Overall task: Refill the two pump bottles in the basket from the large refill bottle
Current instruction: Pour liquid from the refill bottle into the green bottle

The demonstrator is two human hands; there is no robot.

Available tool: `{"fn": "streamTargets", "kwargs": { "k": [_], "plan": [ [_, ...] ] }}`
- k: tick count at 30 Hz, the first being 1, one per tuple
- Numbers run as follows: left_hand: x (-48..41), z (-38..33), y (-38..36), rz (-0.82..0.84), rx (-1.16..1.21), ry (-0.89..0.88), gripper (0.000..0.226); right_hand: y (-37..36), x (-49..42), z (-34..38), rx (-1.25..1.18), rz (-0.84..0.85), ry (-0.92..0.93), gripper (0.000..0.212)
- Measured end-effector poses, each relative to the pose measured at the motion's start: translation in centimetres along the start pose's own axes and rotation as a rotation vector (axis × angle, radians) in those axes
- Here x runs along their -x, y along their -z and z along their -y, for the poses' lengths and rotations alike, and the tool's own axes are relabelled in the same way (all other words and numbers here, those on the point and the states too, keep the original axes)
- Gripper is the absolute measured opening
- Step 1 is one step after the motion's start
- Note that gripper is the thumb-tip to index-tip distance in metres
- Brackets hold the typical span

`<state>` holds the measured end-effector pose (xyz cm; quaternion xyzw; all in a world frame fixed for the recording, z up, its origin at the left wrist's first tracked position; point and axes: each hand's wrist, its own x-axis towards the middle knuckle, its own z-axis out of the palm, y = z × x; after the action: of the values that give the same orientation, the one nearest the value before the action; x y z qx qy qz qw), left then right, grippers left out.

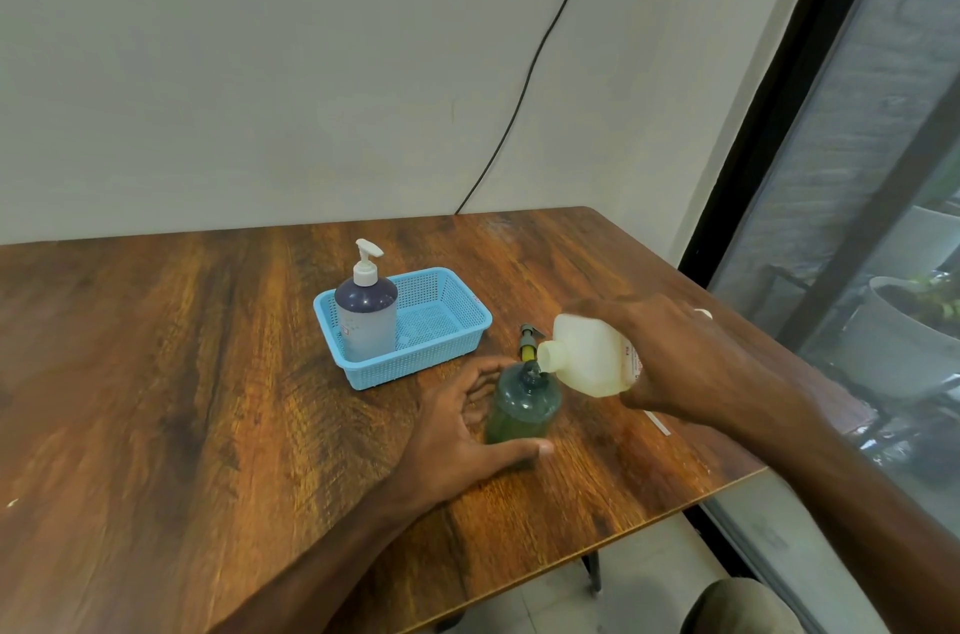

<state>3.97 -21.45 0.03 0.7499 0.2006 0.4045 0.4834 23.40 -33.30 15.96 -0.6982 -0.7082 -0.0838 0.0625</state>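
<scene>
A green pump bottle (523, 407) stands open on the wooden table (208, 373), its pump head (529, 341) lying just behind it. My left hand (457, 431) grips this bottle from the left, thumb across its front. My right hand (670, 353) holds the large whitish refill bottle (587, 355) tipped on its side, its mouth at the green bottle's neck. A blue basket (441, 321) behind holds a clear pump bottle (365, 316) with dark liquid and a white pump.
A wall runs behind the table, with a black cable hanging down it. The table's right edge lies close to a glass door (857, 218). A small white cap-like thing (702, 313) shows behind my right hand.
</scene>
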Motion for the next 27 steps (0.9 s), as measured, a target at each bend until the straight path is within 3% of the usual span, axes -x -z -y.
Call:
{"fn": "streamTargets", "kwargs": {
  "k": [27],
  "plan": [
    [-0.05,0.25,0.05,0.0,-0.005,0.0,0.081,0.02,-0.05,0.01,-0.022,0.002,-0.003,0.081]
  ]
}}
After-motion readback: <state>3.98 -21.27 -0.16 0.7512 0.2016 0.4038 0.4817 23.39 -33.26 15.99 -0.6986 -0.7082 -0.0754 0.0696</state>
